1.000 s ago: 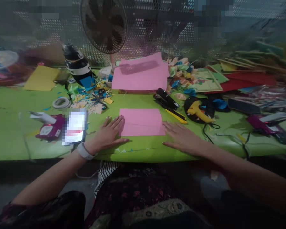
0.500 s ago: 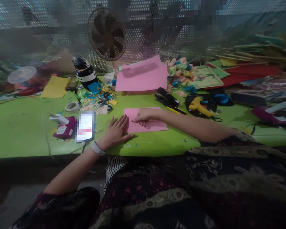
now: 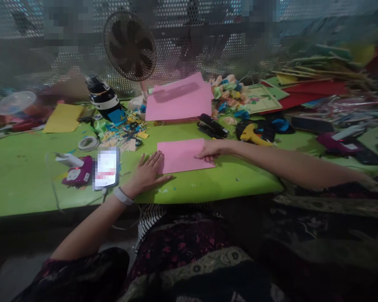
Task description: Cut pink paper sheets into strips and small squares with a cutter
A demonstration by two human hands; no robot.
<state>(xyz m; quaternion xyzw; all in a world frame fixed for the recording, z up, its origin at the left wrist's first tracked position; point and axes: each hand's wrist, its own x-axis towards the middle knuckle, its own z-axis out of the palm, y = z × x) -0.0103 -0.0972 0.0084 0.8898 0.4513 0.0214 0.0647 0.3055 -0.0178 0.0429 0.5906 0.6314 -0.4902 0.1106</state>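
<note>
A folded pink paper (image 3: 182, 156) lies on the green table (image 3: 25, 176) in front of me. My left hand (image 3: 148, 172) lies flat with fingers spread, touching the paper's left edge. My right hand (image 3: 209, 150) rests on the paper's right part with its fingers curled down and pressed onto the sheet. A white band sits on my left wrist.
A pink sheet stack (image 3: 179, 100), black stapler (image 3: 212, 125), yellow glue gun (image 3: 252, 135), phone (image 3: 106, 168), tape roll (image 3: 88, 143), paper scraps (image 3: 126, 132), fan (image 3: 129, 45), a black-and-white bottle (image 3: 103, 97) and coloured card sheets (image 3: 305, 92) crowd the table's far half.
My right hand came onto the pink paper and slid from its left part to its right side, fingers now curled. My left hand stayed flat at the left edge.
</note>
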